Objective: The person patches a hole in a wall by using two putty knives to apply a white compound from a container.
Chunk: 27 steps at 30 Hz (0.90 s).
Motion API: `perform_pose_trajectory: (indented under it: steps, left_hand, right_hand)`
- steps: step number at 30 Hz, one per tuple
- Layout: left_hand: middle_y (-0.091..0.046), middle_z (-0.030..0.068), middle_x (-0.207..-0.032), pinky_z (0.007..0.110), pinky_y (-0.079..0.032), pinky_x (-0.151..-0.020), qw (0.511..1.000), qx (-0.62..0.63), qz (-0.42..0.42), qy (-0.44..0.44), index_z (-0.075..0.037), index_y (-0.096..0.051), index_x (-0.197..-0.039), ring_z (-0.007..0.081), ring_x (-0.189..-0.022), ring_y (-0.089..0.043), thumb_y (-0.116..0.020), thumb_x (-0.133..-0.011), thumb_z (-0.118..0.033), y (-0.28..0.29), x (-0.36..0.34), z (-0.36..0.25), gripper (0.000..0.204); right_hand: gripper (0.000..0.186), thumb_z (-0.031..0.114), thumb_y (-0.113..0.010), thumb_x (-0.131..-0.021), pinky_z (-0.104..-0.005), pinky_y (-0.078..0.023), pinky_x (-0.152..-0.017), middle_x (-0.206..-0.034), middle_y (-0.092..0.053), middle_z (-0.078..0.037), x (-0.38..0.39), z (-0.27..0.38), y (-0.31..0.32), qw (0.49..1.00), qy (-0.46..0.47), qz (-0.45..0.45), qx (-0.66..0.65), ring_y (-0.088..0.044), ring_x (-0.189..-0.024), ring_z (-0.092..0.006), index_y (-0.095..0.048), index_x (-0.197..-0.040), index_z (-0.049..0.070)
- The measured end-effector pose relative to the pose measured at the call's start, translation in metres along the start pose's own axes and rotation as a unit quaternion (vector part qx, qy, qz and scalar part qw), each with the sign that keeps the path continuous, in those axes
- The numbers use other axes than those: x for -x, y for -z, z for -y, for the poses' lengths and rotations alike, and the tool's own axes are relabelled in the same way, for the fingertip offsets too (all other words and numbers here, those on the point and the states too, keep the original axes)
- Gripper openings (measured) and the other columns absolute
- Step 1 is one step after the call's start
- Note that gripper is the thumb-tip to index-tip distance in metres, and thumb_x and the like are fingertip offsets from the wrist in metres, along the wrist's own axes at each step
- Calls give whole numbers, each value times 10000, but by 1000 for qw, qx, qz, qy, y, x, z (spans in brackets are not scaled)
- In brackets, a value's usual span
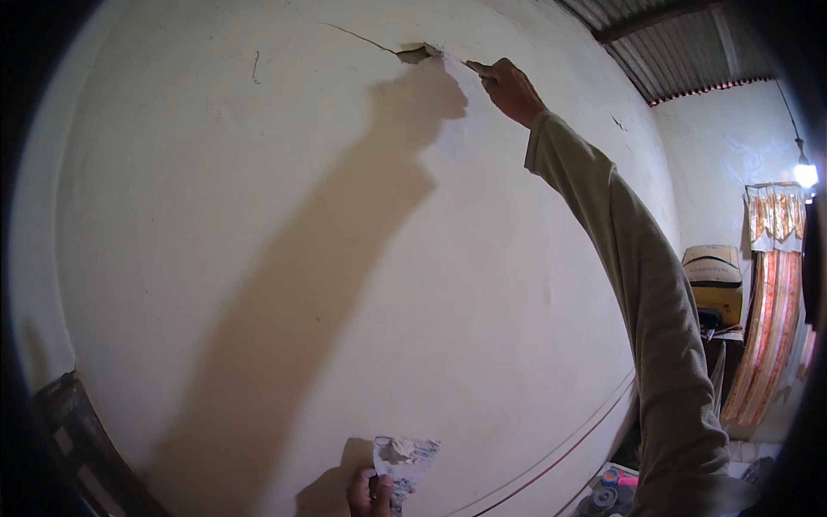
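Observation:
High on the pale wall (482, 284), my right hand (514, 93) grips a thin putty knife (459, 62), its tip reaching a broken patch (417, 54) in the plaster. A dark crack (360, 38) runs leftward from that patch. Low in front of the wall, my left hand (370, 494) holds a wide, flat scraper (415, 457) by its lower part, with a lump of whitish filler (398, 449) on the blade. The shadow of my right arm falls broadly across the wall.
A dark wooden frame (82, 439) stands at the lower left. At right are a bag-topped yellow box (717, 293) on a shelf, an orange-striped curtain (771, 319) and a lit bulb (805, 175). Corrugated roofing (680, 52) slopes above. Small items (607, 495) lie at the lower right.

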State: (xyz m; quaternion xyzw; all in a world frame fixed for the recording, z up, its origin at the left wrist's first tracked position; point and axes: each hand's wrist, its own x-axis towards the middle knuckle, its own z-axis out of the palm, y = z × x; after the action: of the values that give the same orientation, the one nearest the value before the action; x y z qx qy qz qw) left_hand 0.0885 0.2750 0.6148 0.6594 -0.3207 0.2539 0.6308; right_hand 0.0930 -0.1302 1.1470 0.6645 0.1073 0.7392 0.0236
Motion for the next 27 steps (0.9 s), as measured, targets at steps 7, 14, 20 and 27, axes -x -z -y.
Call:
perform_pose_trajectory:
  steps: [7, 14, 20, 27]
  left_hand:
    - [-487, -14, -675, 256, -378, -524, 998, -51, -10, -22, -35, -582, -949, 79, -588, -437, -608, -947, -283, 0, -1, 15, 250]
    - [-535, 6, -673, 263, -406, -523, 997, -69, 13, 35, -30, -584, -934, 80, -582, -475, -595, -954, -249, 2, -6, -3, 220]
    - [-516, 0, -649, 281, -412, -514, 992, -123, -17, 15, -42, -582, -930, 89, -569, -471, -592, -948, -201, 2, 2, 19, 160]
    - [-523, 4, -643, 283, -416, -515, 983, -177, -18, -38, -43, -585, -940, 90, -570, -483, -590, -946, -187, 15, 4, 47, 144]
  right_hand:
    - [459, 23, -529, -913, -390, -511, -826, -1015, -563, -129, 5, -6, -16, 999, 21, -11, 27, -597, -938, -293, -603, -1319, 225]
    - [522, 16, -541, -901, -400, -532, -813, -1044, -533, -87, 5, -13, -30, 991, 47, -66, 103, -588, -942, -279, -578, -1342, 293]
    - [537, -15, -510, -874, -407, -524, -782, -1038, -533, -70, 4, -17, -26, 983, 87, -110, 116, -576, -960, -257, -605, -1312, 281]
    - [559, -24, -518, -839, -430, -495, -801, -1068, -525, -35, 3, -7, -21, 969, 91, -111, 201, -562, -1031, -222, -597, -1302, 279]
